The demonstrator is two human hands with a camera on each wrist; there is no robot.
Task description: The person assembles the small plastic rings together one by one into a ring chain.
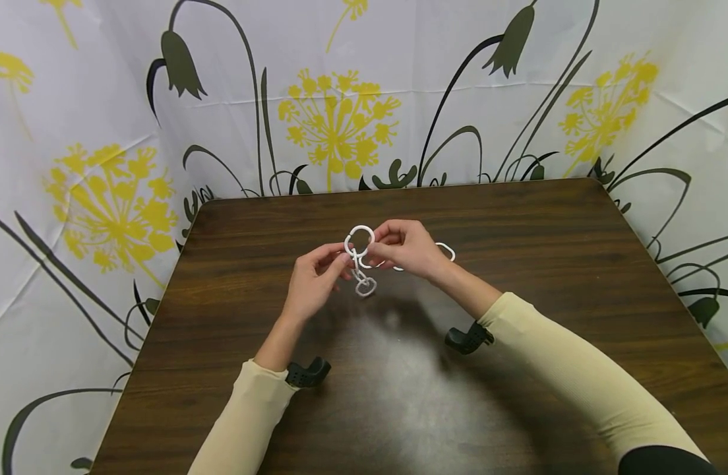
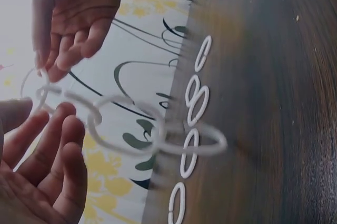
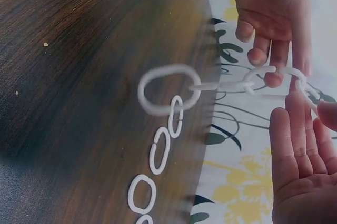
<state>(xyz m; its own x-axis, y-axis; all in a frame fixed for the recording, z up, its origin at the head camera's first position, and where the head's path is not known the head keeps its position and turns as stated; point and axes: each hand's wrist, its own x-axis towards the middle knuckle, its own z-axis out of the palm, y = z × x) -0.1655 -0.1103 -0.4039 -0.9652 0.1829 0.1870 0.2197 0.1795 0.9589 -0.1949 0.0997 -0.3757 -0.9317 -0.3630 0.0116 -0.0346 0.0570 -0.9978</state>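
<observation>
Forearms [image 1: 550,359] angled inward, left grip [image 1: 313,280] pinching, right grip [image 1: 409,249] pinching alongside.

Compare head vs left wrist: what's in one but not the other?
Head only: the pale sleeves and the black wrist-worn devices.
Left wrist only: the palm side of the right hand, plus a clearer look at the row of white links on the table; head catches just part of that row, near the right hand.
Both: the two hands, the white chain at their fingers, the table, the flowered backdrop.
</observation>
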